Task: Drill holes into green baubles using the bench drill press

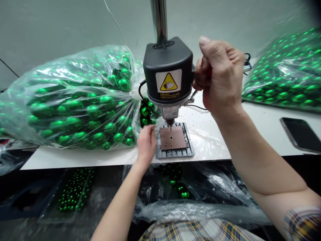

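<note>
A small black bench drill (168, 67) with a yellow warning label stands on a white table. Under its bit lies a pinkish-brown plate (175, 142) with a hole, on a slotted grey base (189, 150) strewn with dark specks. My right hand (220, 72) is raised at the drill's right side, its fingers wrapped round the feed lever, mostly hidden by them. Beside the base's left edge is my left hand (147, 142), fingers bent together at the mouth of a clear bag of shiny green balls (95, 110); what they hold, if anything, is hidden.
Another bag of green balls (288, 72) sits at the back right, with a phone (301, 134) nearer the front edge. Below the table are an open plastic bag (215, 187) holding a few green balls and a container of smaller ones (72, 190).
</note>
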